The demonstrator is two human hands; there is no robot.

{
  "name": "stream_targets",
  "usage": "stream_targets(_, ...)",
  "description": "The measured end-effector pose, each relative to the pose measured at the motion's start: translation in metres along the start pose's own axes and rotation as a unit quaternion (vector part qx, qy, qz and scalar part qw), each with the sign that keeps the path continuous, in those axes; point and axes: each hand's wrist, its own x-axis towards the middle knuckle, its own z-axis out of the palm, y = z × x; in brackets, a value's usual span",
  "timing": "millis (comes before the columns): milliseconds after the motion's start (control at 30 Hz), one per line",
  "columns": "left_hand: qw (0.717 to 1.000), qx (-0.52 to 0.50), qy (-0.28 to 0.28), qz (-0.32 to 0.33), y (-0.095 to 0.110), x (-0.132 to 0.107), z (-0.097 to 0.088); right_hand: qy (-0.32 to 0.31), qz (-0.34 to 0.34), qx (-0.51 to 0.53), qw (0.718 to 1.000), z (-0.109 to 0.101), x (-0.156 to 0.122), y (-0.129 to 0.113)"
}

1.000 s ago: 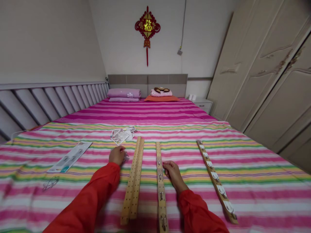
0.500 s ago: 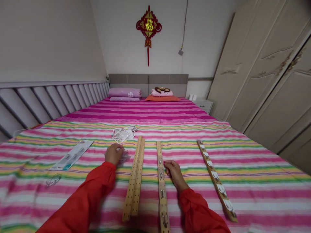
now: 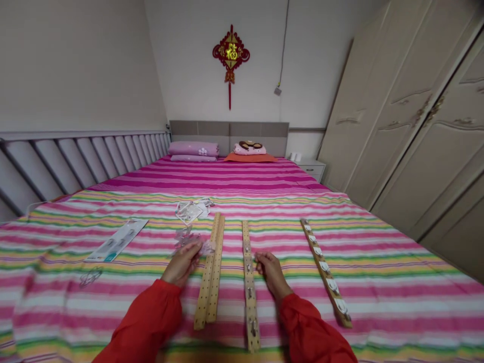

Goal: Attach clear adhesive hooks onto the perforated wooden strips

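My left hand pinches a small clear plastic piece between thumb and fingers. The piece reaches over the left edge of two perforated wooden strips lying side by side. Beyond that hand, more clear plastic pieces lie in a loose pile. Closed at the fingertips, my right hand is just right of a third wooden strip, which carries several metal hooks on clear plates. Whatever those fingertips hold is too small to make out.
At right lies a wooden strip with white hooks. Flat packaging and a loose bundle of thin metal wire hooks are on the left. Beyond the strips are opened packets. Everything rests on a striped bedsheet, with a bed rail at left.
My left hand has come right and nearer from the clear pile, bringing a clear plastic piece to the paired strips. My right hand stays beside the hooked strip. The view has shifted slightly.
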Motion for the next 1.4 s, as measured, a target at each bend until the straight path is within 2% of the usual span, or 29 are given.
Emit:
stream_targets(233,0.993,0.061,-0.098,0.031,-0.025,-0.021,0.029,-0.084,-0.001,-0.006,0.996,0.025,-0.047,-0.027)
stream_targets(433,0.978,0.126,-0.155,0.065,-0.028,-0.037,0.053,-0.133,0.001,-0.024,0.991,0.041,-0.068,-0.047)
stream_targets(667,0.983,0.097,-0.148,0.059,-0.031,-0.044,0.064,-0.12,0.03,-0.005,0.992,0.035,-0.071,-0.044)
stream_targets(933,0.991,0.041,-0.125,0.029,-0.041,-0.035,0.066,-0.119,0.036,-0.006,0.992,0.032,-0.07,-0.037)
stream_targets(1033,0.995,0.021,-0.099,0.02,-0.049,-0.033,0.066,-0.093,0.035,-0.004,0.995,0.03,-0.066,-0.036)
stream_targets(1133,0.994,0.034,-0.106,0.02,-0.062,-0.031,0.065,-0.077,0.042,-0.01,0.996,0.027,-0.063,-0.034)
stream_targets(1267,0.992,0.055,-0.114,0.014,-0.069,-0.025,0.07,-0.073,0.041,-0.031,0.996,0.024,-0.053,-0.031)
stream_targets(1400,0.992,0.063,-0.104,0.019,-0.059,-0.007,0.084,-0.07,0.011,-0.048,0.996,0.025,-0.028,-0.034)
